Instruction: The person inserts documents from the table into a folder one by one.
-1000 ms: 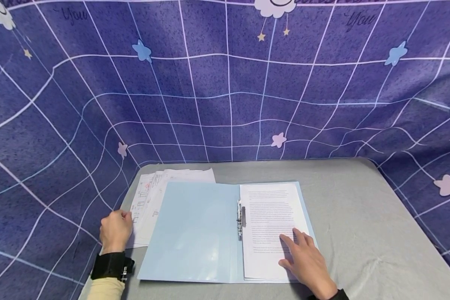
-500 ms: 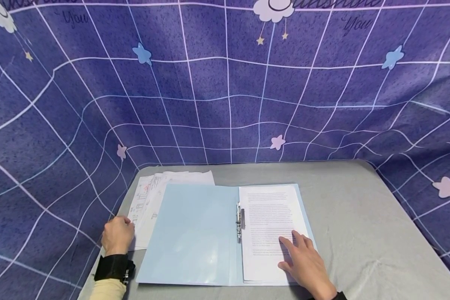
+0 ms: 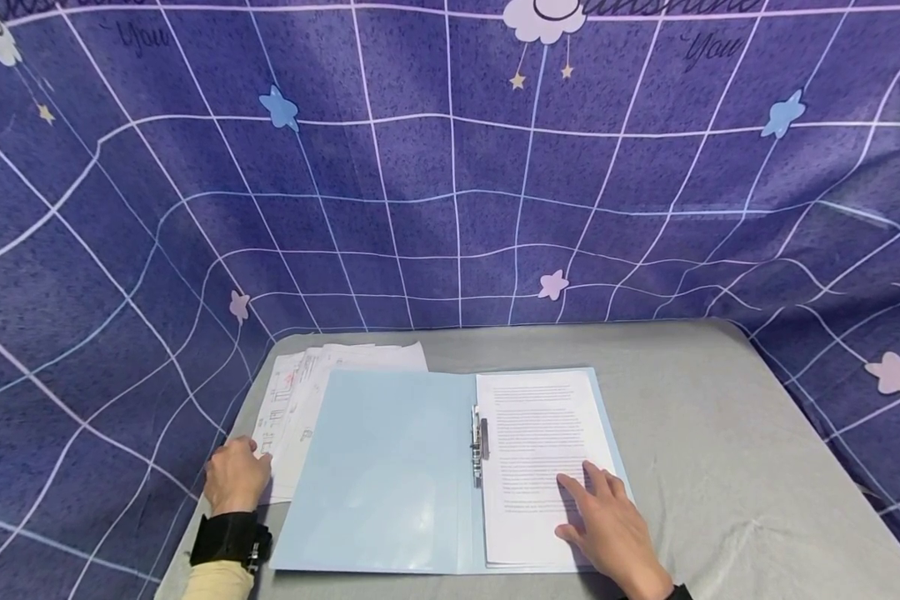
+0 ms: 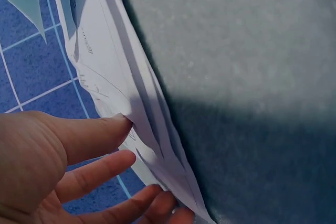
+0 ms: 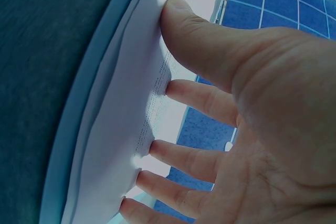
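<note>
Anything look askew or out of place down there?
Yes, mildly: the loose papers on the left are unevenly fanned, their edges misaligned, and they lie partly under the open folder. The printed sheets inside look fairly straight.

A smooth, glossy plastic-looking folder (image 3: 382,475) lies on matt cloth (image 3: 735,467), shiny metal clip (image 3: 476,454) and matt paper pages (image 3: 536,433) inside it, paper sheets (image 3: 297,417) to its left, fabric backdrop (image 3: 487,221) behind.

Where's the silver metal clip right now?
Head view, lower half, just right of centre: the silver metal clip sits inside the open light-blue folder, along the white printed sheets' left edge.
</note>
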Available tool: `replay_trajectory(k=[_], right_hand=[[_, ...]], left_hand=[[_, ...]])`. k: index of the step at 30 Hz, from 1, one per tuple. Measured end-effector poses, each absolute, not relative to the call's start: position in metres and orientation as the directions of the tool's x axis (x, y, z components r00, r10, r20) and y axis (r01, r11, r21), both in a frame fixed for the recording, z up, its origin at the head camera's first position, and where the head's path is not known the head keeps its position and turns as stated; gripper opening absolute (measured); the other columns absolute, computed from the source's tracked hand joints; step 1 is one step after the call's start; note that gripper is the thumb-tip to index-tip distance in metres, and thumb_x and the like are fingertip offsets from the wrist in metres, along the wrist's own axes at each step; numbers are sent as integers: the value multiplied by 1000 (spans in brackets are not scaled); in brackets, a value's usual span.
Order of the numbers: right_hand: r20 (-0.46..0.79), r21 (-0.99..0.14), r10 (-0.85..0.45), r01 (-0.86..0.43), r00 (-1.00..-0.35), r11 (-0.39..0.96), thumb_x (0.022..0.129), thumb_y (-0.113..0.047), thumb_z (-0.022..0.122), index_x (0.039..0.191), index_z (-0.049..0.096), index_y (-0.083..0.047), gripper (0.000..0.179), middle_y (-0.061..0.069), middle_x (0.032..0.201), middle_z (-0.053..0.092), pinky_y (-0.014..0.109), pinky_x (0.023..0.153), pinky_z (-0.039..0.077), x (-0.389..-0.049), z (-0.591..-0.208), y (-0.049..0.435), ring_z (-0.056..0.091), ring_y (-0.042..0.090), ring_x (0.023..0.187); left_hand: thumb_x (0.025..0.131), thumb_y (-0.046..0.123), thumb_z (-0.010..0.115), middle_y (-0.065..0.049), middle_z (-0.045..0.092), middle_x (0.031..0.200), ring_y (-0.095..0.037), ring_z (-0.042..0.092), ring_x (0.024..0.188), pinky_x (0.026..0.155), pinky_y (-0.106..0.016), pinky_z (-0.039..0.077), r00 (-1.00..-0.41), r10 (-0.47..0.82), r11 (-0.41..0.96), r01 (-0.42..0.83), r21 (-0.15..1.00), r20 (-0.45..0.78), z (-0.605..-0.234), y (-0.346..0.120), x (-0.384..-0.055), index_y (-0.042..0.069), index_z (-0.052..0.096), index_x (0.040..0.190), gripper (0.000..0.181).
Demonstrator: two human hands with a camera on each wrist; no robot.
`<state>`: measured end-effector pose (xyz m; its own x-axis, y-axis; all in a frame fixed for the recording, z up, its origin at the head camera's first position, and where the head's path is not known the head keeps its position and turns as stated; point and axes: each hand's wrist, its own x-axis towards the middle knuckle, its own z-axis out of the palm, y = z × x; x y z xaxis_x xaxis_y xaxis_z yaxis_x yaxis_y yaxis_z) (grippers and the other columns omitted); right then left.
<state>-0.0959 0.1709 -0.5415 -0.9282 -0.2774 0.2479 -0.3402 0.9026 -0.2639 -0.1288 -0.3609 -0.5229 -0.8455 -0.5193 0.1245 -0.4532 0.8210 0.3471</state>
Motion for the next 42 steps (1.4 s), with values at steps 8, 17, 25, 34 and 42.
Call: replay_trajectory(k=[8, 17, 25, 34, 42], right_hand=[[236, -261, -267, -326, -934, 909, 60, -39, 83, 118, 62, -18, 66, 24, 129, 47, 60, 72, 47, -96, -541, 170, 43, 47, 111], [254, -263, -273, -338, -928, 903, 60, -39, 83, 118, 62, -18, 65, 24, 128, 48, 59, 72, 47, -97, -540, 170, 44, 47, 110], [240, -256, -269, -328, -933, 909, 60, -38, 83, 118, 62, -18, 65, 24, 128, 48, 60, 74, 47, -97, -538, 169, 44, 47, 111], [237, -259, -267, -325, -934, 910, 60, -38, 83, 118, 62, -17, 65, 25, 128, 48, 60, 74, 46, -96, -538, 169, 44, 47, 111], [234, -262, -264, -322, -936, 910, 59, -38, 83, 117, 63, -17, 65, 25, 128, 48, 60, 74, 46, -96, -541, 170, 44, 47, 110]], left_hand=[[76, 17, 67, -35, 54, 99, -55, 48, 87, 63, -60, 42, -846, -521, 816, -455, 358, 114, -521, -361, -129, -4, 58, 107, 38], [76, 15, 68, -34, 54, 98, -52, 49, 89, 67, -58, 42, -845, -522, 814, -454, 363, 115, -521, -362, -131, -5, 58, 109, 40], [76, 17, 68, -34, 54, 107, -52, 50, 91, 66, -58, 42, -827, -548, 789, -460, 407, 128, -522, -363, -130, -1, 55, 117, 47], [74, 10, 69, -33, 58, 96, -52, 52, 83, 68, -59, 41, -798, -572, 770, -443, 458, 190, -527, -366, -130, -3, 63, 103, 33], [76, 12, 67, -30, 60, 95, -51, 53, 82, 68, -59, 41, -778, -598, 749, -458, 480, 191, -526, -368, -129, -1, 65, 97, 24]])
